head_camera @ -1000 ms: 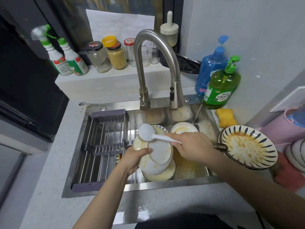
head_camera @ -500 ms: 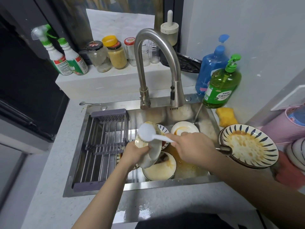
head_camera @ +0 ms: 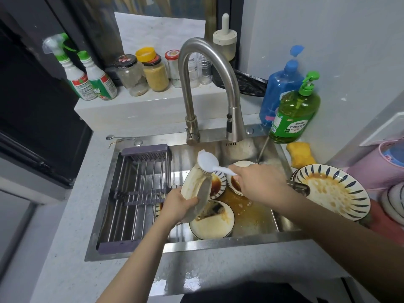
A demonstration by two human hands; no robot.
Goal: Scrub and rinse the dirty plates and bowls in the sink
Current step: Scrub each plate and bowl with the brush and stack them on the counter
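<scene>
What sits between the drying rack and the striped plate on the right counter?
In the head view: the left hand holding a tilted plate, the right hand with the white brush, and dirty dishes in the sink.

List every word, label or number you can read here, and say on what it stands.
None can be read with certainty.
Green soap bottle: Chinese characters on the label, too blurred.
Two spray bottles: label print too small.
Dark jar lid: red marks, unreadable.
Red jar lid: pattern, unreadable.

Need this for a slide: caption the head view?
Left hand tilts a dirty plate over the sink; right hand scrubs it with a white brush.
</scene>
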